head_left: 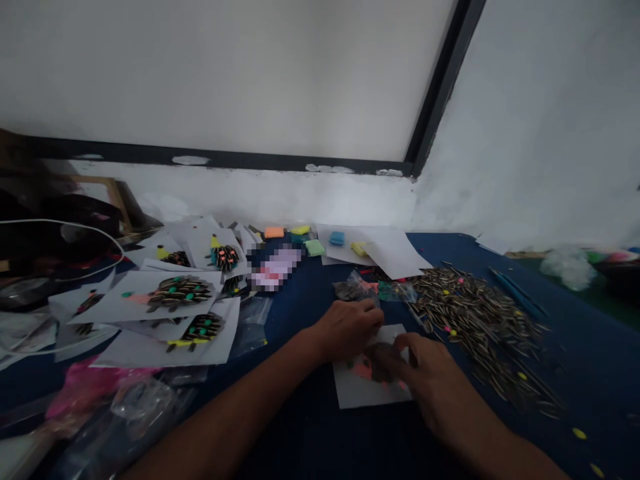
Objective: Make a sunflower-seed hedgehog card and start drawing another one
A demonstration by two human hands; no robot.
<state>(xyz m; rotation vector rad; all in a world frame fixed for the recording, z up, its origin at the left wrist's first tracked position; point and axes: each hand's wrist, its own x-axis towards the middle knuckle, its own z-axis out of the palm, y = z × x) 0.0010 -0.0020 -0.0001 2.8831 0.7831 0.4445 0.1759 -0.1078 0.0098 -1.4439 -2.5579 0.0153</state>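
Note:
A small white sheet of paper [353, 395] lies on the dark blue cloth, bearing a coral-pink and dark shape [364, 368] partly covered by fingers. My left hand [350, 328] is over the sheet's far left edge, its fingers curled together beside a clear plastic bag [353, 287]; what they hold, if anything, is hidden. From the right, my right hand [425, 370] reaches over the dark part of the shape with bent fingers close to the paper. Whatever sits between those fingertips cannot be made out. Striped sunflower seeds [465, 313] spread in a large heap right of my right hand.
Papers with seed-covered hedgehog-like figures [180, 293] pile up at left. Clear and pink plastic bags [145, 400] lie in front of them. Coloured clay packets [336, 238] and white sheets [395, 253] line the wall. Blue tweezer-like tools [517, 293] rest beyond the seeds.

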